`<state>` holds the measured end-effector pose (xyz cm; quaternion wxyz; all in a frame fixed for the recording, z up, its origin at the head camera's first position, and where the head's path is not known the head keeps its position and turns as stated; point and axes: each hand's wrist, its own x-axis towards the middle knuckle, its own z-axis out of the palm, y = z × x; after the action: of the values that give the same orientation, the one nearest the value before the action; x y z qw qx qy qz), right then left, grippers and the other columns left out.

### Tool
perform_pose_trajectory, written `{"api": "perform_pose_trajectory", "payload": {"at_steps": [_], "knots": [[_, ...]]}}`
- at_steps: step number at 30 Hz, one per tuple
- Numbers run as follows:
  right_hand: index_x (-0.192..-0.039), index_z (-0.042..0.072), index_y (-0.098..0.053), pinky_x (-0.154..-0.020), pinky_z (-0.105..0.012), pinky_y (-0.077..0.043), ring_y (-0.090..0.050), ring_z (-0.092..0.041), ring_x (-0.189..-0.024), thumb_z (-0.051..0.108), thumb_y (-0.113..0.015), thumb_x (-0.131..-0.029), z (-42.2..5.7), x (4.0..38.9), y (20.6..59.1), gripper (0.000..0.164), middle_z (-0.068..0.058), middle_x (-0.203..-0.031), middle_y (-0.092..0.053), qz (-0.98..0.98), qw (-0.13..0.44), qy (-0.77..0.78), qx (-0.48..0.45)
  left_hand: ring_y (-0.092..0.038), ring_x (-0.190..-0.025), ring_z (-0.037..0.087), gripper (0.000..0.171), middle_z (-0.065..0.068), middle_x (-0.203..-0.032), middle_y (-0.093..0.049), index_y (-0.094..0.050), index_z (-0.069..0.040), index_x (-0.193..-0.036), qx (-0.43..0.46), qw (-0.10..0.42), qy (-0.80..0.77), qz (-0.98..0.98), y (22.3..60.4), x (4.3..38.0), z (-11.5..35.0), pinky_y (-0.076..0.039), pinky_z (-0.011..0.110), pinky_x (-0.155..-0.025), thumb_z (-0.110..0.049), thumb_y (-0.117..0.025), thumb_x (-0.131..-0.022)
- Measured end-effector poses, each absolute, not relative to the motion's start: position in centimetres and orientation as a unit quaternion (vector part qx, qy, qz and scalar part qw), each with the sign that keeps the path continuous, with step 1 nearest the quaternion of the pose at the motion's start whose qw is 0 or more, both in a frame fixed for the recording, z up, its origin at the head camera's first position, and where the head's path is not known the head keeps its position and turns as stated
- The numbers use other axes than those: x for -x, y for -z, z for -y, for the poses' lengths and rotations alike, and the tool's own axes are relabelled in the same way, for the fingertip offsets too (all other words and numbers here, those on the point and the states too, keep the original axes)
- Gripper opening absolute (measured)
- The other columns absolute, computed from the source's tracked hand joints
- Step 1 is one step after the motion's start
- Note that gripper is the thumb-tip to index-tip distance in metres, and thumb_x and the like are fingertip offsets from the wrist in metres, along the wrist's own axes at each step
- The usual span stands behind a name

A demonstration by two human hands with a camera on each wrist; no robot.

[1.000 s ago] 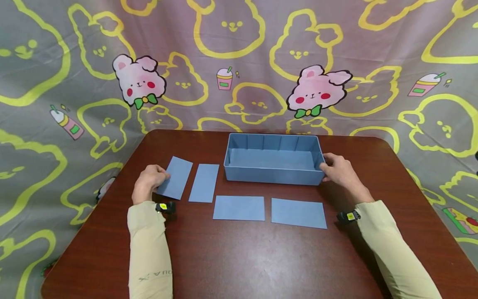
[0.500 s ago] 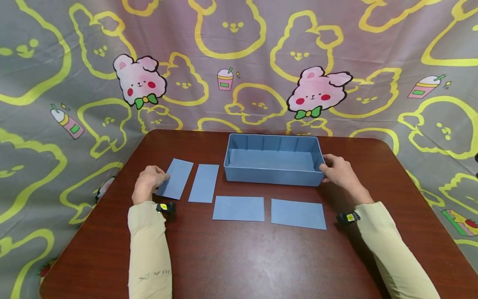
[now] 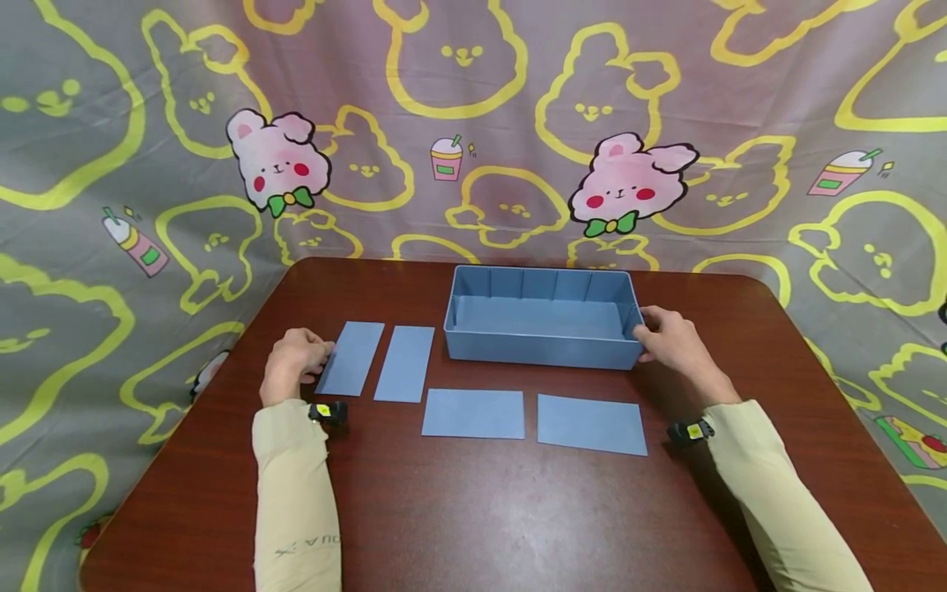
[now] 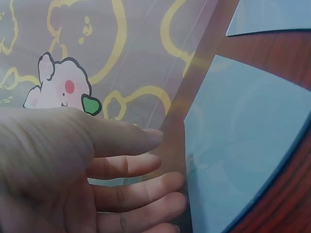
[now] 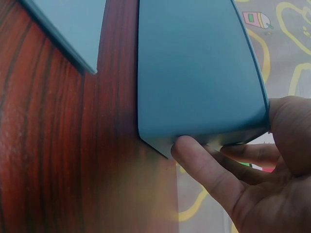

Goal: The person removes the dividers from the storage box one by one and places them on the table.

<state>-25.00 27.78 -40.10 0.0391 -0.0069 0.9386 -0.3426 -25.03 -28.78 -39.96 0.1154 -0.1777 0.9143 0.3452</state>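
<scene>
A blue open-topped box (image 3: 543, 349) stands toward the back of the table. At its right end my right hand (image 3: 673, 337) grips the end wall, thumb at the rim and fingers outside. In the right wrist view a fingertip (image 5: 187, 145) lies against that wall. Beside the box's left lies a flat blue rectangular panel (image 3: 405, 363), with another, the leftmost panel (image 3: 351, 358), next to it. My left hand (image 3: 294, 362) is at that leftmost panel's outer edge. Its fingers (image 4: 141, 194) are loosely bent beside the edge in the left wrist view, pinching nothing.
Two more blue panels, one front left (image 3: 473, 413) and one front right (image 3: 592, 424), lie crosswise before the box. The brown table (image 3: 473, 518) has rounded back corners. A patterned curtain (image 3: 510, 123) hangs close behind and along the sides.
The leftmost panel, tilted in my left hand earlier, has come down flat and turned to line up with its neighbour. My left fingers have eased off it. My right hand stays on the box.
</scene>
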Motion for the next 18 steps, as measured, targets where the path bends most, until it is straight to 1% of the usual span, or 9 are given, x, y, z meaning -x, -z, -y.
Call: {"api": "perform_pose_trajectory", "payload": {"at_steps": [4,9,13,18], "knots": [[-0.145,-0.006,-0.037,-0.07,-0.037,-0.059,-0.073,-0.025,-0.074,0.019,-0.045,-0.097,-27.87,25.06,40.13,0.055,-0.033,-0.132,-0.053,-0.938,0.039,0.344,0.008,-0.067,-0.095,0.031,0.032,0.02,-0.106,-0.066,-0.057,0.001,-0.112,0.171,0.108,-0.348,-0.915,40.08,25.06,28.68,-0.057,0.036,-0.071,-0.029,-0.054,-0.1],[-0.145,-0.006,-0.037,-0.07,-0.037,-0.06,-0.072,-0.022,-0.073,0.018,-0.046,-0.097,-27.86,25.05,40.13,0.055,-0.033,-0.132,-0.053,-0.937,0.042,0.347,0.005,-0.067,-0.094,0.031,0.033,0.019,-0.105,-0.066,-0.057,0.001,-0.112,0.166,0.105,-0.348,-0.917,39.97,25.04,28.59,-0.058,0.037,-0.071,-0.03,-0.054,-0.1],[-0.145,-0.006,-0.038,-0.071,-0.037,-0.06,-0.073,-0.022,-0.074,0.019,-0.045,-0.097,-27.76,25.08,40.16,0.055,-0.033,-0.132,-0.053,-0.936,0.042,0.35,0.006,-0.066,-0.091,0.03,0.034,0.019,-0.103,-0.066,-0.057,0.001,-0.111,0.158,0.082,-0.345,-0.922,39.71,25.07,28.64,-0.057,0.034,-0.067,-0.031,-0.054,-0.1],[-0.145,-0.005,-0.038,-0.072,-0.038,-0.059,-0.072,-0.02,-0.072,0.019,-0.045,-0.097,-27.73,25.04,40.1,0.054,-0.033,-0.132,-0.054,-0.936,0.042,0.349,0.002,-0.066,-0.083,0.025,0.033,0.017,-0.098,-0.066,-0.057,0.0,-0.111,0.141,0.054,-0.345,-0.926,39.28,25.33,28.24,-0.056,0.029,-0.062,-0.031,-0.052,-0.1]]}}
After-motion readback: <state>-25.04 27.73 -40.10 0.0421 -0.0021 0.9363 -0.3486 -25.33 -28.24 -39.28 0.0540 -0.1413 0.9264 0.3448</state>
